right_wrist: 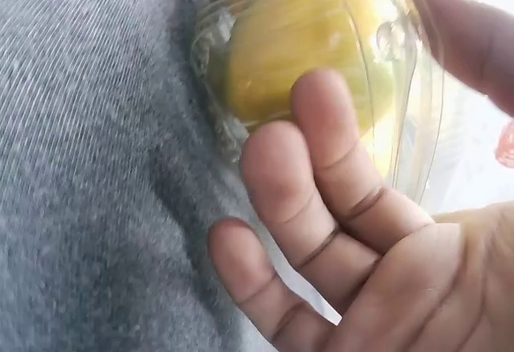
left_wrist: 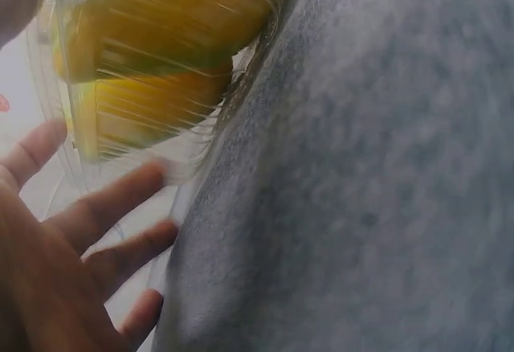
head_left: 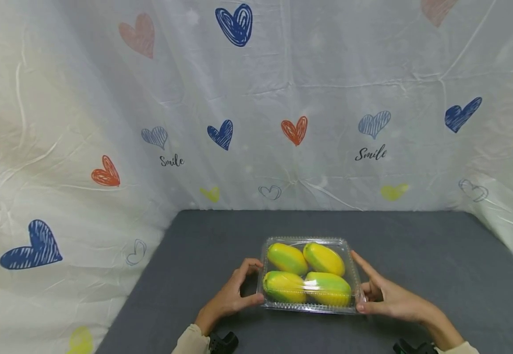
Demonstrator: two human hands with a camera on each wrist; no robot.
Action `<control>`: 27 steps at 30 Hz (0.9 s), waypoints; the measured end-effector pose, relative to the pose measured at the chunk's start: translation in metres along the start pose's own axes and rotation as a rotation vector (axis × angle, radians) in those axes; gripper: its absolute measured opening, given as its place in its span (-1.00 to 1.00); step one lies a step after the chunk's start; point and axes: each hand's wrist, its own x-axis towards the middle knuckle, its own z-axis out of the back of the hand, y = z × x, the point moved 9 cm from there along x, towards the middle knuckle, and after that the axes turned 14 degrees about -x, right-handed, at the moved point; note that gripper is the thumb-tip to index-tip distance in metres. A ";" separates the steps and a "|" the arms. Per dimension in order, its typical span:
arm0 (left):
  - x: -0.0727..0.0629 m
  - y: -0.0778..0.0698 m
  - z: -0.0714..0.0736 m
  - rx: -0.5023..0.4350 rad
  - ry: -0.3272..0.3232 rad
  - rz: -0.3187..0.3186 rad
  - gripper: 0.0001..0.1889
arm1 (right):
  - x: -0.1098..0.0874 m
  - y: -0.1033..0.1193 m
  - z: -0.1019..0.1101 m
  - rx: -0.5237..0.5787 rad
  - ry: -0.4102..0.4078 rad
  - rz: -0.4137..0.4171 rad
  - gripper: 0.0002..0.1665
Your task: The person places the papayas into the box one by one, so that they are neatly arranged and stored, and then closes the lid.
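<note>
A clear plastic clamshell container [head_left: 311,309] with its lid down sits on the dark table, several yellow-green mangoes [head_left: 327,289] inside. My left hand [head_left: 231,293] grips its left side, thumb at the near corner and forefinger farther back on the edge. On the opposite side my right hand [head_left: 393,297] holds the edge between thumb and extended forefinger. The left wrist view shows spread left fingers [left_wrist: 120,199] beside the ribbed wall, mangoes behind it. In the right wrist view, bent right fingers [right_wrist: 277,171] lie close against the container's end.
A dark grey cloth covers the table [head_left: 221,231]. White sheeting [head_left: 256,98] printed with hearts and "Smile" hangs behind the table and along both sides. Black straps with devices [head_left: 224,342] are on both wrists, below light sleeves [head_left: 192,340].
</note>
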 end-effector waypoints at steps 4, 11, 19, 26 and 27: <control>0.001 -0.007 -0.002 -0.073 0.021 -0.073 -0.38 | 0.000 0.004 -0.002 0.073 0.024 0.050 0.26; 0.002 -0.010 -0.008 -0.323 0.011 -0.127 -0.50 | 0.001 0.004 -0.001 0.089 0.014 0.050 0.21; 0.003 -0.018 -0.011 -0.426 0.038 -0.185 -0.91 | 0.002 0.007 -0.002 0.090 0.004 0.060 0.19; 0.002 -0.016 -0.011 -0.402 0.051 -0.157 -0.87 | 0.002 0.009 -0.005 0.150 0.015 0.097 0.16; 0.002 -0.016 -0.011 -0.389 0.049 -0.152 -0.87 | 0.002 0.009 -0.004 0.154 0.012 0.101 0.16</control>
